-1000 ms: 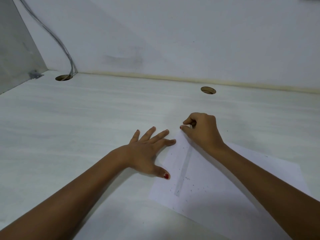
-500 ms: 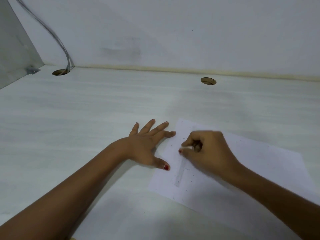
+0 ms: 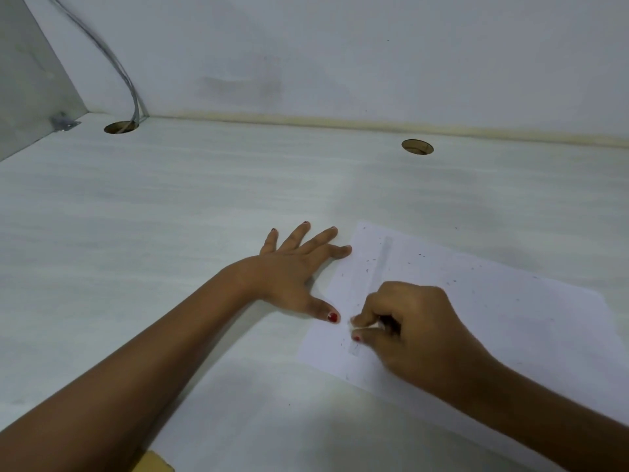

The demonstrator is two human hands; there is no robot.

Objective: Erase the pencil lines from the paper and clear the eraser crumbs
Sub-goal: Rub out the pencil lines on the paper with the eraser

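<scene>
Right hand (image 3: pixel 418 332), pinching the white eraser (image 3: pixel 366 324), has rubbed from the pencil band's (image 3: pixel 384 257) far end to its near end on the paper (image 3: pixel 510 318). Left hand (image 3: pixel 292 270) lies flat, fingers spread, steadying the left edge. Crumbs (image 3: pixel 369 262) await clearing.

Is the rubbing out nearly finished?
Partly. A faint grey strip on the white paper sheet looks mostly rubbed. The right hand pinches a small white eraser at its near end; the left hand rests flat beside. The dark crumbs are not yet cleared.
</scene>
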